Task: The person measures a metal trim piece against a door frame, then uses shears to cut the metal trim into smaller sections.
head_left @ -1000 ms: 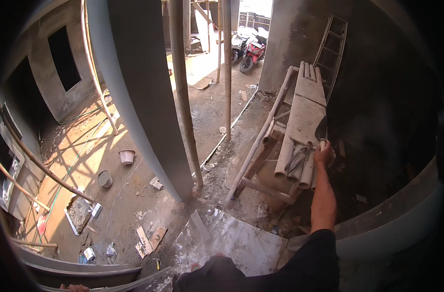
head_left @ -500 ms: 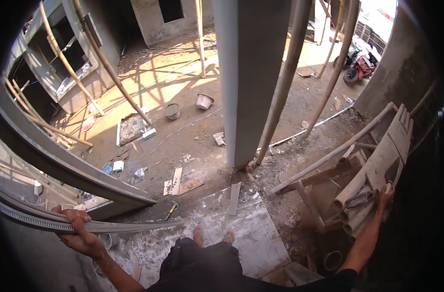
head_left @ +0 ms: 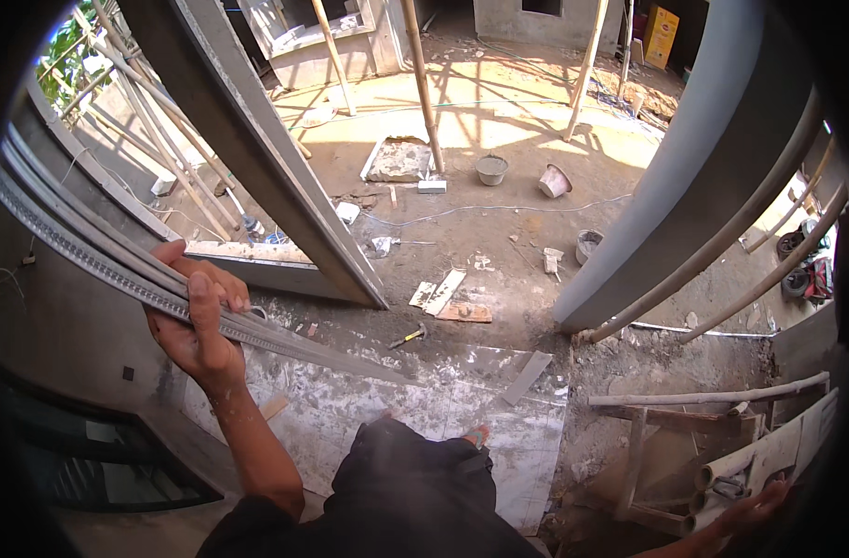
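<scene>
Currently, the left hand [head_left: 206,330] curls its fingers around long metal strips [head_left: 90,249] at left; a loosened grip could drop them. Near right, I cannot tell whether the right hand's [head_left: 757,507] fingers close.

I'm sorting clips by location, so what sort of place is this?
Probably a building site: tall bamboo poles stand on bare dirt ground, beside a plain grey column, with buckets scattered nearby.
</scene>
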Demonstrator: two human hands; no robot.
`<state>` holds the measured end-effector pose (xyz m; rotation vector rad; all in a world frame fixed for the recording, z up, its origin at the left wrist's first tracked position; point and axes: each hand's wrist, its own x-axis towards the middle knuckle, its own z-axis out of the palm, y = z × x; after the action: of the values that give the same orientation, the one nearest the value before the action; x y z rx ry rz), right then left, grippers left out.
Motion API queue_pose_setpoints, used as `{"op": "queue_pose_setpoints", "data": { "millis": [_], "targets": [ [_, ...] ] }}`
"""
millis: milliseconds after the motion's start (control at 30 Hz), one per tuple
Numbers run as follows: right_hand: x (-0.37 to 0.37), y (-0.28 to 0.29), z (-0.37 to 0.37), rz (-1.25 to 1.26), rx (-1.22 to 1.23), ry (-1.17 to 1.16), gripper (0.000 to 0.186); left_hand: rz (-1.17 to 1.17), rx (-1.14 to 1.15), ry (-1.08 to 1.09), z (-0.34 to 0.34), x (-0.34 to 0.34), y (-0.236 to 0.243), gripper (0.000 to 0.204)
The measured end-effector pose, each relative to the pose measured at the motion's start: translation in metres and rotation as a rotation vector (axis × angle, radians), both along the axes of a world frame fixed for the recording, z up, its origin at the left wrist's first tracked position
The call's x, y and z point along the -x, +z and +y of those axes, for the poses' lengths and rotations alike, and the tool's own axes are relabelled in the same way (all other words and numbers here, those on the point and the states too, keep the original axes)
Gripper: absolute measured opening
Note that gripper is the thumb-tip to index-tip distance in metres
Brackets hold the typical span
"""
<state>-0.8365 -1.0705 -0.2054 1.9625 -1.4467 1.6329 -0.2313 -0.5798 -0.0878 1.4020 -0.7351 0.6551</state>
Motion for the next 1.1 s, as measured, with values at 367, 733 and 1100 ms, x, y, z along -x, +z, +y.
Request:
{"op": "queue_pose_setpoints", "data": {
  "millis": [367,733,1100],
  "targets": [
    [-0.583,0.0,0.41,0.196,-0.69,1.994,0.081,-0.033,-0.026,-1.064,0.103,-0.134,0.044,0.049],
    [-0.741,0.023,0.601,0.204,-0.705,2.27,0.027,-0.1,0.006,-1.047,0.251,-0.226,0.107,0.074],
    [-0.892,0.07,0.657,0.145,-0.697,2.203,0.032,0.021,-0.446,-0.228,0.335,-0.329,0.055,0.055]
  ]
}}
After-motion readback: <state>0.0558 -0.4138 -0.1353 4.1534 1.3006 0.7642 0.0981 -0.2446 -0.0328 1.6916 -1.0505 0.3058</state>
